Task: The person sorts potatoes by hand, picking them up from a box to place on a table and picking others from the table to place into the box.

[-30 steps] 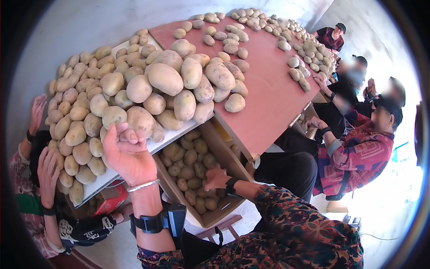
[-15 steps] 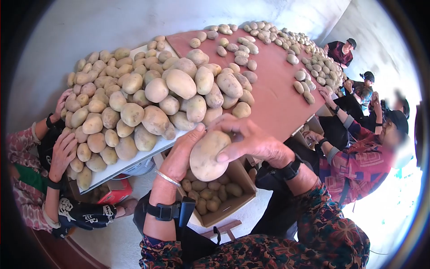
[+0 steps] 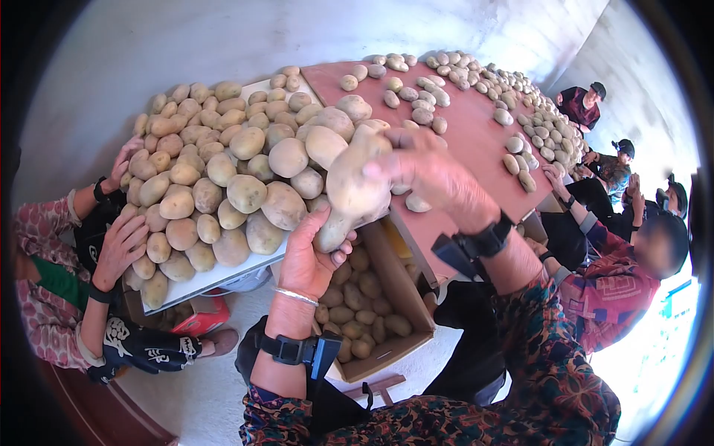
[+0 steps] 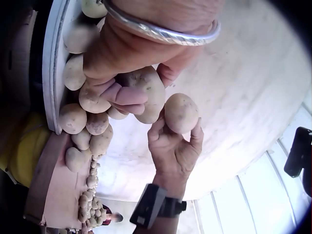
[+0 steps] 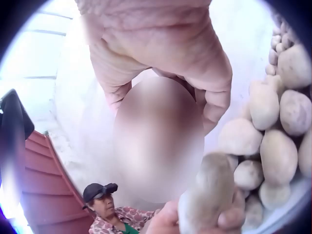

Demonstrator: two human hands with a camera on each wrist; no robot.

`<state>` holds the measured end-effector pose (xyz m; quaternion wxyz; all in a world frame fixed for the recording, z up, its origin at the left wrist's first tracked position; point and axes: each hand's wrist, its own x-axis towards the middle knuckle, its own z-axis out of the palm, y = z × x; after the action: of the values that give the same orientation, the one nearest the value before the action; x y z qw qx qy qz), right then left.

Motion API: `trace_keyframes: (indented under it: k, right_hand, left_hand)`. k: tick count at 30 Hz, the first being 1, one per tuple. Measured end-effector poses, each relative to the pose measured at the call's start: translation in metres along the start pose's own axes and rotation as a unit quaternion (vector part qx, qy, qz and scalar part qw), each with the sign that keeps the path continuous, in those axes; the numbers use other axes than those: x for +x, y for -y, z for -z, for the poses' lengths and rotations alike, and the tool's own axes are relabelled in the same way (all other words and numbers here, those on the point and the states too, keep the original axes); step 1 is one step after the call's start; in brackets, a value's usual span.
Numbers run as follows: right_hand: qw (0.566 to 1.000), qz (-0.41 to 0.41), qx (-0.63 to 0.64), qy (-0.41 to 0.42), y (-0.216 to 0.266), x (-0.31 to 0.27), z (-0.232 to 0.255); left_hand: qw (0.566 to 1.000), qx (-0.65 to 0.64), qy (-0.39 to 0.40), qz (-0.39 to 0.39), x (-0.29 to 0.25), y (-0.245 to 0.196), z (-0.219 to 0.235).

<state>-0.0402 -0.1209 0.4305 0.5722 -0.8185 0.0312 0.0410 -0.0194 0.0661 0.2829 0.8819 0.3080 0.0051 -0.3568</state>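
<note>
My right hand [image 3: 435, 175] grips a large potato [image 3: 357, 182] and holds it up in front of the pile. The right wrist view shows the same potato [image 5: 158, 141] blurred, with the fingers [image 5: 214, 97] curled round it. Just below, my left hand [image 3: 306, 260] grips a smaller potato [image 3: 332, 232] at the edge of the white board [image 3: 223, 273]. In the left wrist view, that hand's fingers [image 4: 124, 95] wrap round their potato [image 4: 148, 87], and the right hand [image 4: 173, 151] holds its potato [image 4: 181, 113] beside it. The two potatoes are close together.
The white board carries a heap of potatoes [image 3: 223, 171]. Behind it a red-brown table [image 3: 461, 149] holds scattered potatoes. A cardboard box [image 3: 405, 286] of potatoes stands below my hands. Another person's hands [image 3: 119, 245] rest on the pile at the left. Several people sit along the right.
My left hand came off the pile and my right hand out of the box. They met on a large potato, which the right hand has raised. The camera view shifted.
</note>
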Motion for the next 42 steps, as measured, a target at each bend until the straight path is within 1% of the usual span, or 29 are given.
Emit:
trace_keyframes:
  k: [1,3,7,9,10,12,13,15,16,18,19,20,21,22,23,24,25,27,28,30,31,32,33,35,36,37,39,40,42]
  right_hand:
    - [1.000,0.001,0.000,0.002,-0.008,0.017,0.004]
    - [0.991,0.061,0.115,0.004,-0.019,0.054,0.012]
    - [0.991,0.076,0.109,-0.014,-0.007,0.111,0.011]
    - [0.993,0.065,0.072,-0.068,-0.004,0.137,0.005]
    - [0.993,0.066,0.073,-0.067,-0.009,0.156,0.005]
    - [0.987,0.034,-0.117,-0.101,-0.014,0.188,-0.001]
    - [0.988,0.034,-0.116,-0.100,-0.016,0.198,-0.004]
    - [0.941,0.068,-0.307,-0.129,-0.020,0.215,-0.008]
    - [0.941,0.068,-0.305,-0.128,-0.024,0.223,-0.011]
    - [0.887,0.167,-0.405,-0.147,-0.036,0.240,-0.015]
    - [0.887,0.167,-0.405,-0.147,-0.041,0.251,-0.017]
    - [0.855,0.186,-0.477,-0.086,-0.044,0.261,-0.019]
    - [0.813,0.203,-0.545,-0.023,-0.042,0.262,-0.023]
    - [0.813,0.204,-0.545,-0.022,-0.041,0.260,-0.024]
    - [0.807,0.143,-0.564,0.101,-0.031,0.248,-0.027]
    - [0.786,0.080,-0.572,0.222,-0.024,0.239,-0.028]
    - [0.785,0.080,-0.573,0.222,-0.019,0.235,-0.027]
    - [0.809,0.112,-0.530,0.230,-0.016,0.238,-0.020]
    - [0.809,0.112,-0.530,0.230,-0.015,0.235,-0.021]
    - [0.807,0.160,-0.568,0.010,-0.012,0.227,-0.020]
    - [0.807,0.161,-0.569,0.010,-0.010,0.220,-0.014]
    - [0.885,0.160,-0.436,-0.030,-0.002,0.204,-0.008]
    - [0.941,0.156,-0.293,-0.068,0.005,0.188,-0.003]
    - [0.957,0.178,-0.227,0.004,0.008,0.164,-0.002]
    - [0.947,0.205,-0.232,0.091,0.008,0.146,-0.001]
    - [0.928,0.229,-0.234,0.178,0.009,0.126,-0.002]
    - [0.903,0.209,-0.255,0.277,0.008,0.081,-0.015]
    - [0.903,0.208,-0.255,0.275,0.009,0.065,-0.021]
    - [0.848,0.159,-0.379,0.335,0.012,0.044,-0.029]
  left_hand:
    - [1.000,0.006,-0.004,0.021,0.001,-0.002,0.002]
    - [1.000,-0.002,-0.024,0.020,0.000,-0.004,-0.004]
    - [0.999,-0.006,-0.032,0.011,0.000,-0.007,-0.006]
    - [0.999,-0.017,-0.043,0.005,-0.002,-0.009,-0.009]
    - [0.999,-0.017,-0.052,-0.001,-0.002,-0.010,-0.010]
    - [0.998,-0.018,-0.061,-0.009,-0.002,-0.012,-0.008]
    - [0.998,-0.020,-0.059,-0.014,-0.002,-0.012,-0.006]
    - [0.998,-0.021,-0.057,-0.019,-0.001,-0.013,-0.005]
    - [0.997,-0.033,-0.070,-0.024,-0.001,-0.013,-0.007]
    - [0.995,-0.044,-0.083,-0.029,0.000,-0.013,-0.006]
    - [0.996,-0.044,-0.077,-0.027,0.001,-0.012,-0.005]
    - [0.996,-0.043,-0.070,-0.025,0.001,-0.012,-0.004]
    - [0.996,-0.044,-0.072,-0.025,0.001,-0.012,-0.004]
    - [0.996,-0.039,-0.073,-0.026,0.002,-0.012,-0.004]
    - [0.996,-0.033,-0.073,-0.026,0.003,-0.012,-0.005]
    - [0.996,-0.033,-0.073,-0.026,0.002,-0.012,-0.003]
    - [0.997,-0.041,-0.066,-0.027,0.003,-0.012,-0.001]
    - [0.997,-0.049,-0.060,-0.028,0.002,-0.012,0.000]
    - [0.996,-0.050,-0.068,-0.031,0.002,-0.013,-0.001]
    - [0.995,-0.052,-0.074,-0.033,0.001,-0.013,-0.001]
    - [0.996,-0.045,-0.067,-0.035,0.001,-0.013,-0.001]
    - [0.997,-0.038,-0.060,-0.038,0.001,-0.014,0.000]
    - [0.997,-0.039,-0.059,-0.038,0.000,-0.014,-0.001]
    - [0.996,-0.017,-0.045,-0.069,-0.003,-0.015,-0.005]
    - [0.997,-0.017,-0.045,-0.069,-0.005,-0.016,-0.005]
    - [0.997,0.007,-0.022,-0.076,-0.005,-0.018,-0.005]
    - [0.996,0.032,0.002,-0.081,-0.007,-0.017,-0.008]
    - [0.994,0.052,-0.005,-0.099,-0.008,-0.017,-0.010]
    - [0.990,0.072,-0.011,-0.118,-0.008,-0.015,-0.011]
